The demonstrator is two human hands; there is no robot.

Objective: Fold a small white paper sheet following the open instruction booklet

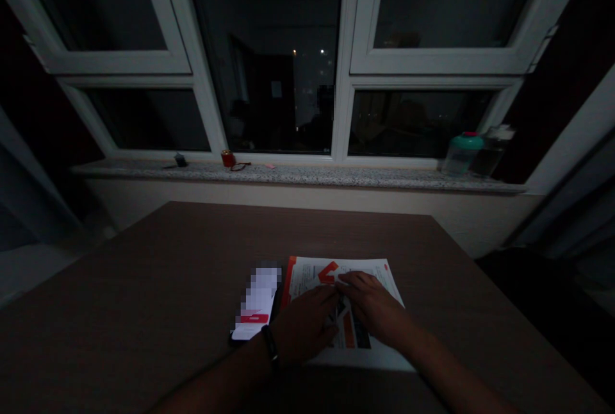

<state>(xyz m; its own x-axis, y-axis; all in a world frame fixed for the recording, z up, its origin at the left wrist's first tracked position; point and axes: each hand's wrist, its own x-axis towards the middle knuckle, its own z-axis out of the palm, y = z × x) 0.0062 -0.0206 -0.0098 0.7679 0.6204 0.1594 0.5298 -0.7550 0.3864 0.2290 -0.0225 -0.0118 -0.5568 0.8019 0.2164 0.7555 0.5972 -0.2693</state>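
Note:
A printed magazine or brochure [314, 356] with white, orange and dark printing lies flat on the table in front of me. My left hand [307, 324], with a dark band on the wrist, rests over its left part, thumb apart from the fingers. From the right, my right hand [369, 302] lies on the pages with its fingers stretched to the left. The fingertips of both hands come together near the middle of the printing. In the dim light I see nothing held in either hand. Just left of the pages lies a phone [257, 305], its screen lit and partly pixelated.
The brown table [144, 286] reaches toward a granite windowsill [307, 175]. On the sill stand a dark small bottle [180, 159], a red jar [227, 158], a teal-lidded container [462, 152] and a clear bottle [494, 151]. Dark windows rise behind.

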